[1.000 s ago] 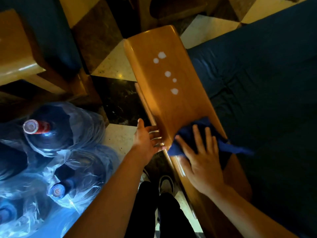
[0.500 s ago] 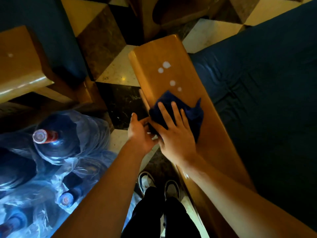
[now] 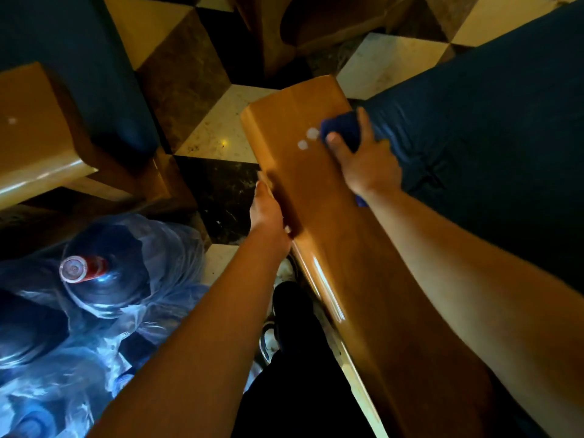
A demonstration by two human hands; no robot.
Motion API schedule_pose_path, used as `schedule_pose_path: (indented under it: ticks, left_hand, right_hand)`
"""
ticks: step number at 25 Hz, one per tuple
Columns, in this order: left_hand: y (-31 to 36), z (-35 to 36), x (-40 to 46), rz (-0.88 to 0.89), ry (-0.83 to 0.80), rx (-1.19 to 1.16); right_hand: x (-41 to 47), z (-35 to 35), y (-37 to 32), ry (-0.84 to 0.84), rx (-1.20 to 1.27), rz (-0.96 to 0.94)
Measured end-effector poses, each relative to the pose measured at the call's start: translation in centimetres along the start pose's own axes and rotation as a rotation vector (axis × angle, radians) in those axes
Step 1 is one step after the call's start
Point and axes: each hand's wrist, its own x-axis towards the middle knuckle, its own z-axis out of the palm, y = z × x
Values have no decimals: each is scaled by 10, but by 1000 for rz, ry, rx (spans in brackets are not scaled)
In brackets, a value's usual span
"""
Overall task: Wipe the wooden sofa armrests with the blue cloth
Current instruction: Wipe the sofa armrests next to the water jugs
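Wood of the sofa armrest (image 3: 331, 235) runs from the lower right of the view up toward the checkered floor (image 3: 218, 134), with the dark blue seat cushion (image 3: 474, 128) along its right side, so the person stands at its outer side and reaches across it. The blue cloth (image 3: 343, 128) is near the far end of the armrest, on the edge toward the cushion, bunched under the right hand (image 3: 363, 159). This hand lies on top of the cloth with the thumb and fingers bent around it, so it grips and presses it at once; I judge this hold is chosen so that the cloth does not slip while it is pushed along the wood. Two pale spots (image 3: 308, 139) sit on the wood just beside the cloth, on its left; they look like light spots or marks, I cannot tell which. The left hand (image 3: 267, 207) is on the outer edge of the armrest, nearer to the person, and seems to rest against the side of the wood, probably to steady the body during the long reach. Its fingers are blurred and partly hidden, so how far they are curled I cannot tell. The two hands are well apart. On the floor at the left stand big water bottles (image 3: 94, 279) wrapped in clear plastic, and another wooden armrest (image 3: 34, 137) shows at the far left, which I judge waits for its wiping.
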Motion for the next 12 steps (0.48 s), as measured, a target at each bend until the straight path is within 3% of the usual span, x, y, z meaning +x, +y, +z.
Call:
schedule_pose_path:
  ticks: [3,5,9,12]
  left_hand:
    - [17,-2,6,2,5,27]
    - [27,-2,8,-10,4,12]
    - [73,20,23,80,84,-8]
    - [97,42,40,164,150,48]
  right_hand:
    - [36,-11,8,-80,354,186]
    - [10,-15,30,-54,380,149]
    - [-119,8,62,48,-193,-392]
    - [-117,28,17,-9,-266,-629]
